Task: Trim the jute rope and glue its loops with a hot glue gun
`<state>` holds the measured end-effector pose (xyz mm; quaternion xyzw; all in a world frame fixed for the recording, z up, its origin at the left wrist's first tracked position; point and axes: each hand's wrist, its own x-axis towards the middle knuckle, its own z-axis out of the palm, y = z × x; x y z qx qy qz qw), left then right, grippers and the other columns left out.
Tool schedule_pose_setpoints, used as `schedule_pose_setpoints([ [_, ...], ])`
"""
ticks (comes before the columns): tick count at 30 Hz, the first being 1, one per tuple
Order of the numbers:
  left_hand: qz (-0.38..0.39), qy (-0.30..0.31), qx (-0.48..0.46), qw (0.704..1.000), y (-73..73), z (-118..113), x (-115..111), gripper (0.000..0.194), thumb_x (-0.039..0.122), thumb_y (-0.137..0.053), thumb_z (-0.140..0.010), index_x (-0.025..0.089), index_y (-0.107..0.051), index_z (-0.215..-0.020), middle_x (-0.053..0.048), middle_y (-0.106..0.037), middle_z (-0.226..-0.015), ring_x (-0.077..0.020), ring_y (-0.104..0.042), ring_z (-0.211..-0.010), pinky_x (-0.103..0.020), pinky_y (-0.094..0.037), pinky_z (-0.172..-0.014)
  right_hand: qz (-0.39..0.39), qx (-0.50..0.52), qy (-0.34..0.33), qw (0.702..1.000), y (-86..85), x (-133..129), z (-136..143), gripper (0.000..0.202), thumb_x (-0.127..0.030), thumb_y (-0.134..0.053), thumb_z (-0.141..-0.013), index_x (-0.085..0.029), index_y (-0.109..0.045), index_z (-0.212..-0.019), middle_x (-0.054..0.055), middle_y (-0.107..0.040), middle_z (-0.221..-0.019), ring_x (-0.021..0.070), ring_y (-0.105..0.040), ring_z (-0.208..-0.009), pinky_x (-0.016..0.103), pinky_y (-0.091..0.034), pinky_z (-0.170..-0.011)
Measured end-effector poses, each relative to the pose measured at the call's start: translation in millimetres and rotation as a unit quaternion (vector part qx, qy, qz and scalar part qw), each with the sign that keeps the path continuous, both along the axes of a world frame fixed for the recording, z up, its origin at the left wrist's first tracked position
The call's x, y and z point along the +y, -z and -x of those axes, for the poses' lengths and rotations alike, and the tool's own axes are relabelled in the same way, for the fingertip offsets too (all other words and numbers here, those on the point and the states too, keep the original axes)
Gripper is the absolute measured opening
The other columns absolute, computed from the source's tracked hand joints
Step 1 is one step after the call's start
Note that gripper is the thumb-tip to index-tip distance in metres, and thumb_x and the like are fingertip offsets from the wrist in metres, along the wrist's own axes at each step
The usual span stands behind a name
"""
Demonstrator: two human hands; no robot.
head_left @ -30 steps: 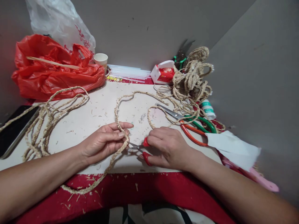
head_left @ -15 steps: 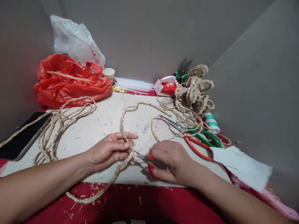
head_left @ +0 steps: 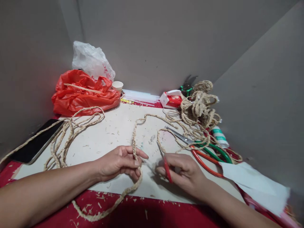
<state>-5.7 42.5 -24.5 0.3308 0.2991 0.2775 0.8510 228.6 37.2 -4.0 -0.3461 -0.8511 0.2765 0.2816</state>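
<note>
One braided rope (head_left: pixel 134 139) — pinched between thumb and fingers of the left hand (head_left: pixel 122 163) above the worktop (head_left: pixel 114 129); right hand (head_left: pixel 177 171) closed on red-handled scissors (head_left: pixel 167 167), apart from the rope.

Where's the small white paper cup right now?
In the head view, the small white paper cup stands at the back, left of centre, between the red plastic bag and the translucent sticks.
</note>
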Motion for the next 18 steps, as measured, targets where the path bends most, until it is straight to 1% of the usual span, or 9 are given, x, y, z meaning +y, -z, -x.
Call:
schedule_pose_setpoints([
  [2, -0.023, 0.050, 0.016, 0.998, 0.3, -1, -3, 0.033, 0.023, -0.076, -0.072, 0.012, -0.066, -0.102, 0.000, -0.059, -0.067, -0.0122, -0.062, -0.056, -0.028, -0.053, -0.062, 0.166, 0.059, 0.024, 0.984, -3.4, 0, 2, 0.039, -0.043, -0.058, -0.088, -0.016, -0.057, -0.060, 0.000, -0.050, -0.056, 0.0101, -0.045, -0.054, 0.023, -0.035, -0.052],
  [4, -0.044, 0.095, 0.040, 0.994, -0.7, -2, -5, 0.034, 0.030, -0.074, -0.075, 0.013, -0.065, -0.103, 0.000, -0.059, -0.064, -0.0125, -0.061, -0.056, -0.028, -0.051, -0.062, 0.300, 0.133, 0.032, 0.944, -3.3, 0, 4, 0.041, -0.052, -0.062, -0.084, -0.015, -0.066, -0.067, 0.005, -0.063, -0.072, 0.0124, -0.053, -0.064, 0.025, -0.041, -0.060],
  [6, -0.068, 0.138, 0.072, 0.985, -3.6, -3, -8, 0.033, 0.034, -0.071, -0.078, 0.014, -0.063, -0.103, 0.001, -0.058, -0.064, -0.0103, -0.056, -0.056, -0.025, -0.046, -0.060, 0.392, 0.203, 0.025, 0.897, 0.4, 1, 7, 0.041, -0.055, -0.068, -0.077, -0.014, -0.073, -0.076, 0.010, -0.067, -0.097, 0.0125, -0.056, -0.068, 0.027, -0.044, -0.064],
  [7, -0.084, 0.157, 0.088, 0.980, -5.7, -3, -9, 0.032, 0.034, -0.070, -0.080, 0.014, -0.064, -0.103, 0.002, -0.056, -0.066, -0.0088, -0.052, -0.057, -0.023, -0.042, -0.059, 0.425, 0.232, 0.020, 0.875, 3.2, 1, 8, 0.041, -0.055, -0.071, -0.075, -0.015, -0.075, -0.078, 0.011, -0.066, -0.106, 0.0115, -0.056, -0.067, 0.027, -0.044, -0.062],
  [8, -0.103, 0.174, 0.103, 0.974, -8.0, -3, -10, 0.030, 0.034, -0.069, -0.081, 0.014, -0.064, -0.103, 0.002, -0.054, -0.067, -0.0075, -0.047, -0.057, -0.021, -0.039, -0.058, 0.453, 0.258, 0.013, 0.853, 6.1, 1, 10, 0.039, -0.054, -0.072, -0.074, -0.016, -0.076, -0.080, 0.011, -0.066, -0.109, 0.0103, -0.056, -0.064, 0.026, -0.044, -0.058],
  [9, -0.123, 0.188, 0.117, 0.967, -10.4, -4, -12, 0.028, 0.033, -0.068, -0.081, 0.014, -0.065, -0.102, 0.003, -0.052, -0.069, -0.0069, -0.043, -0.057, -0.020, -0.035, -0.056, 0.476, 0.281, 0.004, 0.834, 8.6, 1, 11, 0.037, -0.053, -0.072, -0.075, -0.017, -0.077, -0.083, 0.011, -0.066, -0.107, 0.0090, -0.054, -0.060, 0.024, -0.042, -0.054],
  [12, -0.162, 0.203, 0.143, 0.955, -16.5, -5, -15, 0.023, 0.030, -0.066, -0.083, 0.015, -0.066, -0.101, 0.004, -0.048, -0.069, -0.0071, -0.037, -0.058, -0.020, -0.029, -0.054, 0.508, 0.341, -0.029, 0.790, 11.3, 1, 15, 0.034, -0.051, -0.071, -0.077, -0.019, -0.077, -0.087, 0.006, -0.068, -0.080, 0.0073, -0.048, -0.050, 0.023, -0.038, -0.049],
  [14, -0.155, 0.208, 0.150, 0.954, -18.7, -6, -15, 0.023, 0.029, -0.064, -0.084, 0.015, -0.066, -0.101, 0.004, -0.048, -0.068, -0.0072, -0.038, -0.058, -0.020, -0.029, -0.054, 0.511, 0.370, -0.025, 0.776, 8.5, 1, 16, 0.035, -0.053, -0.070, -0.078, -0.021, -0.078, -0.089, 0.002, -0.063, -0.067, 0.0066, -0.043, -0.046, 0.024, -0.037, -0.050],
  [18, -0.110, 0.201, 0.156, 0.961, -18.8, -6, -11, 0.026, 0.033, -0.064, -0.083, 0.014, -0.064, -0.101, 0.004, -0.050, -0.065, -0.0074, -0.046, -0.056, -0.020, -0.033, -0.054, 0.498, 0.397, 0.033, 0.770, 1.7, 2, 17, 0.041, -0.057, -0.069, -0.076, -0.020, -0.077, -0.091, 0.000, -0.056, -0.059, 0.0072, -0.043, -0.048, 0.023, -0.035, -0.049],
])
